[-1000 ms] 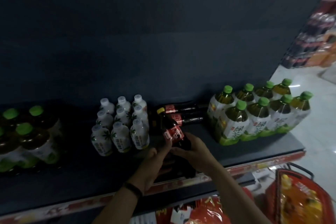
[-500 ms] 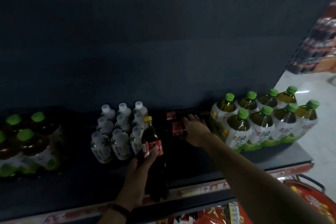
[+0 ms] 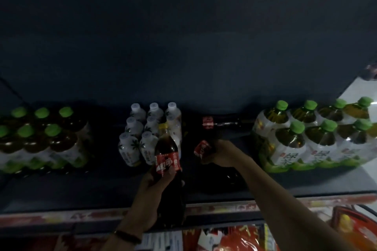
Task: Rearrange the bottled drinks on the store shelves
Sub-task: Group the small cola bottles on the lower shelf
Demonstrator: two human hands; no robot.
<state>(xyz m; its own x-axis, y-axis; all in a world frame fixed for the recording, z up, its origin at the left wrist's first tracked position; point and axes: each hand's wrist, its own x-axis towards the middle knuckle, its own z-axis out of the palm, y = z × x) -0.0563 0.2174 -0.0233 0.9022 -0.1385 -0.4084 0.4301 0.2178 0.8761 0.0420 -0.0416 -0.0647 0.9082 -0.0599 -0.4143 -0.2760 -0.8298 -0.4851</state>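
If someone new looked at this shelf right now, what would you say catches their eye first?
Probably the upright cola bottle with its red label, held by the left hand mid-shelf, in front of the white bottles. Beside it, the right hand grips a second cola bottle lying tilted. The bright green-capped tea packs at the right end stand out against the dark back wall.

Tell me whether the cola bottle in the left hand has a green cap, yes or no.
No: the cola bottle held upright in the left hand has a yellow cap, unlike the green-capped tea bottles at right.
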